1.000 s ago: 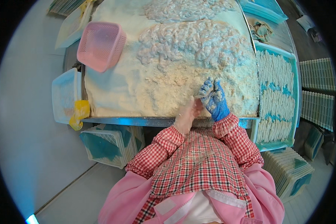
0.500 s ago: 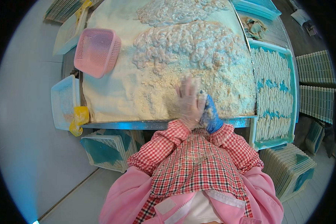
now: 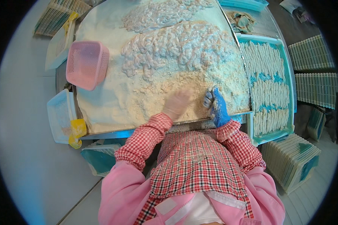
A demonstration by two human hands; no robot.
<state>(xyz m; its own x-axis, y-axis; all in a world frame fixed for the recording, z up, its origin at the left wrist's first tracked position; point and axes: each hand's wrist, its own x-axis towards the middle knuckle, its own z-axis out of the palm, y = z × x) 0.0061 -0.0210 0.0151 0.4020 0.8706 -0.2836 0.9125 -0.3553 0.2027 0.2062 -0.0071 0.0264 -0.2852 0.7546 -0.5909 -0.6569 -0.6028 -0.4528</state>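
Note:
A wide table (image 3: 101,133) is covered with pale breadcrumb flour (image 3: 154,93), with heaps of whitish raw strips (image 3: 176,45) piled further back. My left hand (image 3: 178,103), in a crumb-dusted light glove, lies spread flat in the crumbs near the front edge. My right hand (image 3: 216,105), in a blue glove, rests curled in the crumbs beside it, with crumbs clinging to the fingers. Whether it grips a strip is hidden by the flour.
A pink perforated basket (image 3: 87,64) stands upside down on the table's left. A teal tray (image 3: 268,78) of coated strips in rows lies at the right. Stacked teal trays (image 3: 291,159) stand at lower right, pale tubs (image 3: 62,114) at left, a yellow scoop (image 3: 77,129) beside them.
Both hands have shifted in the crumbs: the left slid left and flattened out, the blue-gloved right moved out from under it and now lies to its right.

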